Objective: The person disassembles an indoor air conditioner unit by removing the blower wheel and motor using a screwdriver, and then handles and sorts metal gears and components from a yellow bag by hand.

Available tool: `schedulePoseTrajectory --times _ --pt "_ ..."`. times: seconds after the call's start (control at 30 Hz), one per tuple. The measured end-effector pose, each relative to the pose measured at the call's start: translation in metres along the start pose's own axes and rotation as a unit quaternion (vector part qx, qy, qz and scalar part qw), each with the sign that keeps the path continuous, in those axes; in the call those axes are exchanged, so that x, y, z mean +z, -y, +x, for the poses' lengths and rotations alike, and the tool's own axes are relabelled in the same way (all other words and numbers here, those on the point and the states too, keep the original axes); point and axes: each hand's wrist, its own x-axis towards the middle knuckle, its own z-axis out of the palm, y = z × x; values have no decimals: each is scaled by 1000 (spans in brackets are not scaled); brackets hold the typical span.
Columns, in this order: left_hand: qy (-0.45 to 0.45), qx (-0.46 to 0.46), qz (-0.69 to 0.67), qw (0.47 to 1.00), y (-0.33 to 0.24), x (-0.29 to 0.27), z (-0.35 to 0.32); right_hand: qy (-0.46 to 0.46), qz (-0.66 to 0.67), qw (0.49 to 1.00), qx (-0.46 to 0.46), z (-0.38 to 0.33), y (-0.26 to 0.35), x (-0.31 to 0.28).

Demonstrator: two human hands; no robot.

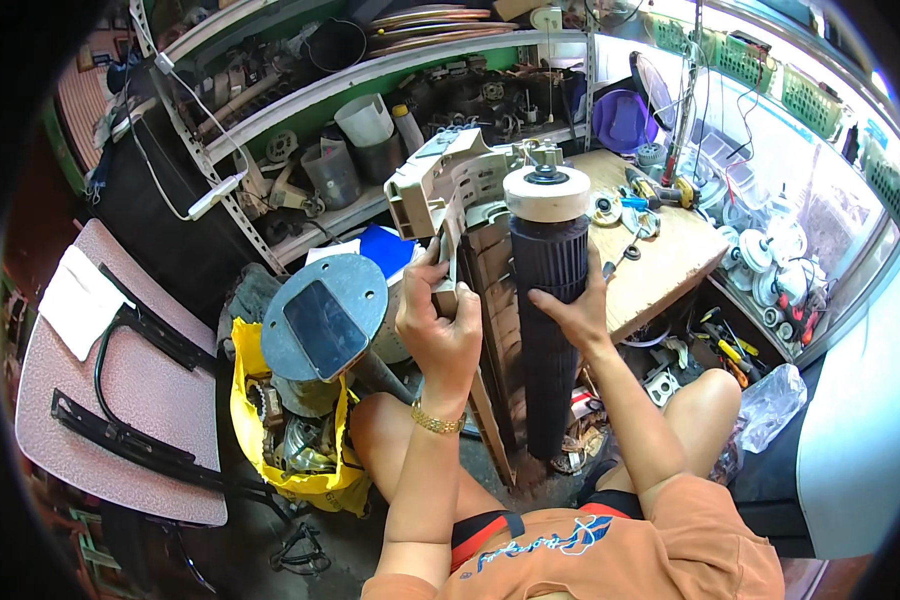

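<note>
Blower wheel (pixel 550 330) stands upright between the knees, just right of the beige housing (pixel 460 190). Right hand (pixel 570 315) clasps its dark finned barrel; left hand (pixel 440 325) grips the housing edge. Likely light with thin, brittle fins: hold the white end cap (pixel 546 193).

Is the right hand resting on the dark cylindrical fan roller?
Yes, the right hand grips the upright black fan roller partway up its side.
</note>
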Motion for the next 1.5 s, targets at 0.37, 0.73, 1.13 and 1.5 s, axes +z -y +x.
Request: schedulePoseTrajectory --times 0.37,0.73,1.13,1.5 --pt "23 -40 -47 998 1 -6 4 117 85 978 147 100 35 -114" --pt "50 -92 -102 989 12 -48 3 72 164 970 163 122 -53 -232" --pt "27 -146 -53 987 24 -13 3 5 166 981 98 69 -42 -266" --pt "0 -175 -172 969 36 3 -32 -9 20 999 38 62 35 -232"
